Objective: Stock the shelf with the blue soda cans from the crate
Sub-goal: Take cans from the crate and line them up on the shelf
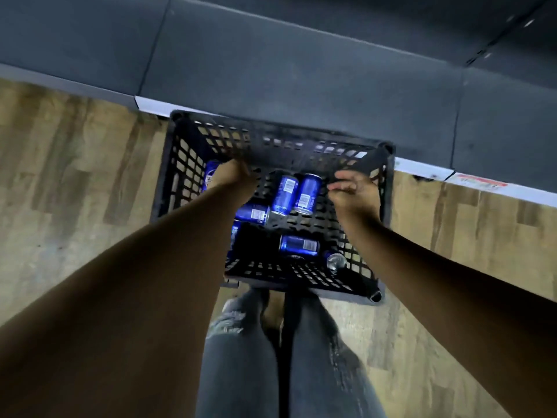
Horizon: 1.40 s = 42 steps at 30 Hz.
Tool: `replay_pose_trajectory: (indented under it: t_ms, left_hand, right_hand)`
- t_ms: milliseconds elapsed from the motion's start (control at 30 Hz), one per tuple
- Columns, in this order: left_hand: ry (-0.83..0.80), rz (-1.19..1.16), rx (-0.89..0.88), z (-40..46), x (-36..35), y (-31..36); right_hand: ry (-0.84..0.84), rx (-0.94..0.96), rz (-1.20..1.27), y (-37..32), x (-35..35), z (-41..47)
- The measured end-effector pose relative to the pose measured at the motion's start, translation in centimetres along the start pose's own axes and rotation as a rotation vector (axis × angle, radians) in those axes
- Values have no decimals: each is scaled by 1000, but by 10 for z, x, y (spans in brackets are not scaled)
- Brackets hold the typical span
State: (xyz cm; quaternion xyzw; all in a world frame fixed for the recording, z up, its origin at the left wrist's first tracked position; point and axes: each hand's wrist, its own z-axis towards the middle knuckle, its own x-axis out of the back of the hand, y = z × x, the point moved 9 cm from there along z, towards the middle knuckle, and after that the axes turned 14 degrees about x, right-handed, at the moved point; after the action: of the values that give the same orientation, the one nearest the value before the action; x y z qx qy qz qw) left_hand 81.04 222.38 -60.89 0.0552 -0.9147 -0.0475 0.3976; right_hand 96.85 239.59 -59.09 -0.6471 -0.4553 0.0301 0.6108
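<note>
Crate on floor against shelf base. Blue cans lie loose inside. Left hand deep in crate, fingers hidden, state unclear. Right hand over right side, fingers loosely curled, holding nothing.

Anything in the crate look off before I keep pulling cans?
Nothing damaged or spilled. The blue cans lie loose on their sides at mixed angles on the black crate floor, not upright. One can near the right corner points its end upward. Both hands, left and right, are inside.
</note>
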Motion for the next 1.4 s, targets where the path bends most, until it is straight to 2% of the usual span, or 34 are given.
replay_pose_trajectory:
  t_ms: [167,300,367,467,533,667,767,1067,1200,1400]
  left_hand:
    - [-34,80,-57,68,-87,-11]
    - [-23,191,-170,117,-139,-19]
    - [41,256,-293,137,-151,-9]
    - [118,379,-491,158,-175,18]
    - [169,431,-577,167,-190,32]
    - [195,492,-664,176,-221,38]
    - [200,463,-687,181,-225,30]
    - [139,425,-600,186,-230,14]
    - [103,447,-531,188,-234,13]
    - [64,452,-468,186,-237,9]
  right_hand:
    - [-14,-34,-93,103,-63,30]
    - [-272,100,-247,150,-111,45]
    - [-442,292,-450,162,-134,53]
    - [-605,609,-928,185,-165,61]
    - [-680,755,-1071,201,-181,64]
    - [-592,1073,-1259,215,-191,74]
    - [-523,1217,-1287,214,-189,79]
    - [-510,1162,-1357,220,-186,89]
    - [-433,1255,-1323,215,-192,85]
    - [-471,1078,-1411,218,-194,86]
